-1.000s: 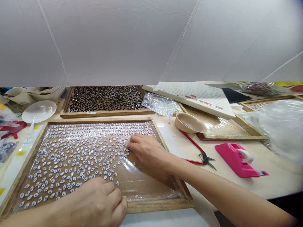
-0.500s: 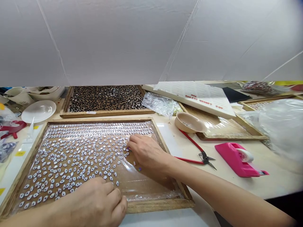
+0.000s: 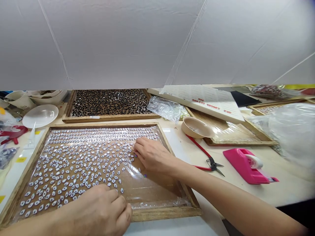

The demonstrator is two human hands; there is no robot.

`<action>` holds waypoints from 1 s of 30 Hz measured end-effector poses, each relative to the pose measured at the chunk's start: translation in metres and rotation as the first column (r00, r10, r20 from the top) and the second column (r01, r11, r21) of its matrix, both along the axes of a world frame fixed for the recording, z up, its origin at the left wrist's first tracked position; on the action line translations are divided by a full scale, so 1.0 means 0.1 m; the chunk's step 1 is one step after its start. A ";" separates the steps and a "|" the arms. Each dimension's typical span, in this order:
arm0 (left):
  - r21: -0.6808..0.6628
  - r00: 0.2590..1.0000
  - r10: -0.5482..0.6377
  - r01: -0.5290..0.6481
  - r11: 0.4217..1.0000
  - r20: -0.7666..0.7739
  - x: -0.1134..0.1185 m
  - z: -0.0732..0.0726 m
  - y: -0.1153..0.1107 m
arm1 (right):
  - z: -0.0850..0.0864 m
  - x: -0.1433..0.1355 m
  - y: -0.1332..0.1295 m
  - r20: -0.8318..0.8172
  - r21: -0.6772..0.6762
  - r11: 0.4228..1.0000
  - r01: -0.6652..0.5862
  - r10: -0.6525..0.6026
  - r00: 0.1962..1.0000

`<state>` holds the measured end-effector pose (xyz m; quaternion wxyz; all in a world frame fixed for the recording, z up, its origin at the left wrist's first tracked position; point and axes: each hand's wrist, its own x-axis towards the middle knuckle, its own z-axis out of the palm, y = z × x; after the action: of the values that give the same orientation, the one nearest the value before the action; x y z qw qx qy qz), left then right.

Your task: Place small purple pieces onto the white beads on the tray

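Observation:
A wooden frame (image 3: 172, 213) lined with clear plastic film lies before me, holding many small white eye-shaped pieces (image 3: 81, 164) with dark centres. Pieces stand in tight rows along the far side and are scattered over the middle and left. My right hand (image 3: 154, 157) is over the right part of the film, fingers pinched together at the edge of the pieces; what is between the fingertips is hidden. My left hand (image 3: 103, 208) is curled closed above the frame's front edge, its fingertips and anything in them out of sight.
Right of the frame are a beige bowl (image 3: 197, 127) with small bits inside, red-handled pliers (image 3: 211, 164) and a pink tape dispenser (image 3: 243, 167). Behind stands a frame of black pieces (image 3: 110, 102). A white plate (image 3: 40, 115) sits at left; a white panel (image 3: 123, 42) hangs low overhead.
My right hand has shifted very slightly away from me along the pieces, its fingers still pinched. My left hand has stayed in place.

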<state>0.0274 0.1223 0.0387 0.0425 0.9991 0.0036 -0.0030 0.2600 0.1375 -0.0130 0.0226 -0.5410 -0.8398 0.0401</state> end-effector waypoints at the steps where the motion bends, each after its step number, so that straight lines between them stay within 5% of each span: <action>1: 0.002 1.000 0.004 -0.004 1.000 0.003 0.00 0.00 0.00 | -0.01 0.01 0.00 0.015 0.017 1.000 -0.025 0.025 1.000; 14: -0.031 1.000 0.002 -0.003 1.000 -0.028 0.00 0.01 -0.02 | -0.09 0.13 -0.18 -0.009 0.048 0.969 -0.243 0.243 0.970; 30: -0.003 0.999 -0.014 0.014 1.000 -0.035 0.02 0.01 -0.01 | -0.14 0.16 -0.20 0.045 0.086 0.964 -0.251 0.248 0.968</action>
<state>0.0289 0.1211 0.0397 0.0440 0.9988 -0.0025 -0.0208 0.2760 0.1175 -0.0273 0.0277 -0.4298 -0.9025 -0.0049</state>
